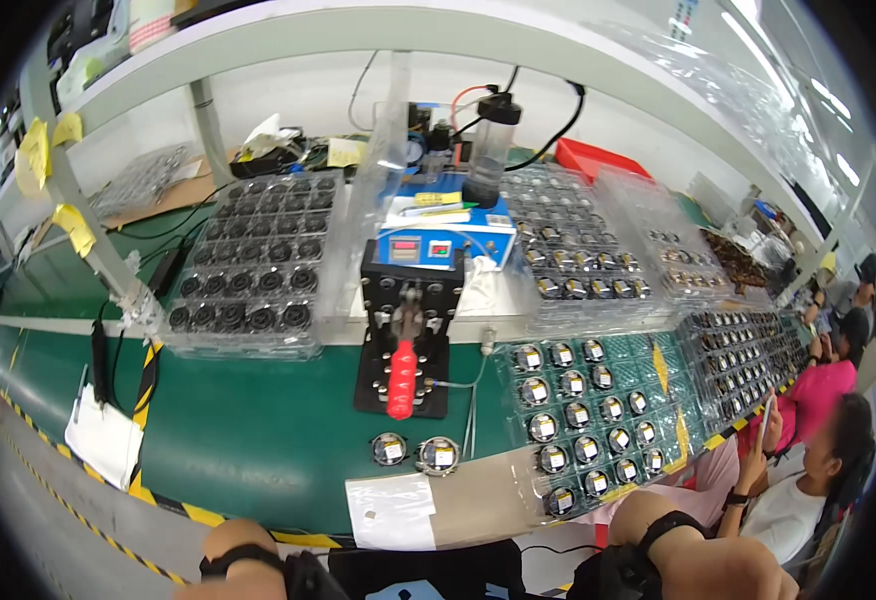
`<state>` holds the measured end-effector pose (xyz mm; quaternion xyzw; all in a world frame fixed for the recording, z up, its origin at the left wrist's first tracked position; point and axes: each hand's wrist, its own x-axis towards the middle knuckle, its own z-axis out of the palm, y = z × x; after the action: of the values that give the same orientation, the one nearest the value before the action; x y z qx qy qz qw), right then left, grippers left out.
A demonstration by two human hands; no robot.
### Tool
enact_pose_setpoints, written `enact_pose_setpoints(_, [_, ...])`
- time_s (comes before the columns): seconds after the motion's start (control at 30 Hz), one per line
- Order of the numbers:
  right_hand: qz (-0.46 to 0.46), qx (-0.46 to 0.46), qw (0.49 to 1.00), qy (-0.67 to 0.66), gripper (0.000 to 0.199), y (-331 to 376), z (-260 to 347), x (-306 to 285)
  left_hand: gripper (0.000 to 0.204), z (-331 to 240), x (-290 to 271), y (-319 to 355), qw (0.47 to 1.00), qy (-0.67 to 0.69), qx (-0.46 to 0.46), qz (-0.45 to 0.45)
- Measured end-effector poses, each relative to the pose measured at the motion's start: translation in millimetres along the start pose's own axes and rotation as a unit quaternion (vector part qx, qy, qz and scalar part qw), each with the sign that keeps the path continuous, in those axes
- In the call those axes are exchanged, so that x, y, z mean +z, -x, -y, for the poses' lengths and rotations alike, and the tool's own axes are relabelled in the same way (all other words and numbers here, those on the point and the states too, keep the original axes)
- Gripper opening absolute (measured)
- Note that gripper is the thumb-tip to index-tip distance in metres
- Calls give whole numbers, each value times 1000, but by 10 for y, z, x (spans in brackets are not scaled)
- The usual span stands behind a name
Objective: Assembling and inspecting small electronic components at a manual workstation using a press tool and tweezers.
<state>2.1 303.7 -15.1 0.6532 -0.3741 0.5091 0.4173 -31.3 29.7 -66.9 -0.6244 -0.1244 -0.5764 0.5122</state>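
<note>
Both my arms are at the lower edge, each with a black band around it. My left hand (226, 592) is mostly cut off by the lower edge. My right hand (743, 572) is low on the right, its fingers partly cut off and unclear. Neither visibly touches anything on the bench. Ahead stands a black hand press (368, 375) with a red handle (402, 382) pointing down toward me. Before it lie two round parts with white-and-yellow labels, a left one (390, 449) and a right one (439, 456). Tweezers (471, 425) lie beside them.
A clear tray (673, 400) of labelled round parts is on the right, another tray (248, 349) of black round parts on the left. Behind the press stands a blue control box (503, 238). White paper (391, 512) lies at the front edge. Co-workers (788, 500) sit to the right.
</note>
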Motion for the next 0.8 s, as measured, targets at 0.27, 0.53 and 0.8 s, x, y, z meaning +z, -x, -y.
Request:
enact_pose_setpoints(0.27, [45, 404, 897, 174, 11, 589, -370, 8, 28, 449, -904, 704, 632, -191, -590, 465])
enact_pose_setpoints(0.53, [278, 232, 844, 395, 23, 925, -969, 251, 44, 119, -885, 1348, 498, -236, -581, 599])
enact_pose_setpoints(0.8, [308, 134, 843, 420, 22, 1070, -1400, 478, 45, 42, -1167, 1663, 534, -220, -597, 557])
